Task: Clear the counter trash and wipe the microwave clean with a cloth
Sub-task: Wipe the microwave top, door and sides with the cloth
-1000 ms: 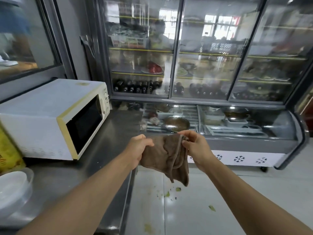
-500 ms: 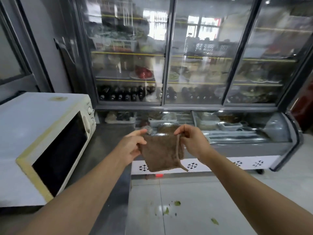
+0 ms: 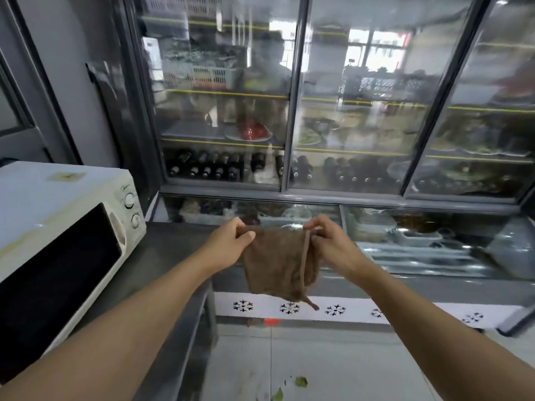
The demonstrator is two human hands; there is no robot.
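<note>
Far ahead of you stands the glass-fronted fridge (image 3: 347,111); at your left the microwave (image 3: 58,241) sits on the steel bench (image 3: 173,256). The brown cloth (image 3: 278,264), bunched a second ago, now hangs spread open above the bench's right edge. Your left hand (image 3: 228,241) and right hand (image 3: 330,241) have their fingers (image 3: 314,225) clamped on its top corners. It looks ready for wiping

A commercial kitchen is shown: a tall glass-doored display refrigerator (image 3: 289,111) is stocked with rows of dark bottles (image 3: 208,166) and plated food, a low glass-topped chiller (image 3: 405,241) is set beneath it, and a cream microwave (image 3: 66,227) is seen on a stainless steel bench (image 3: 173,256).
</note>
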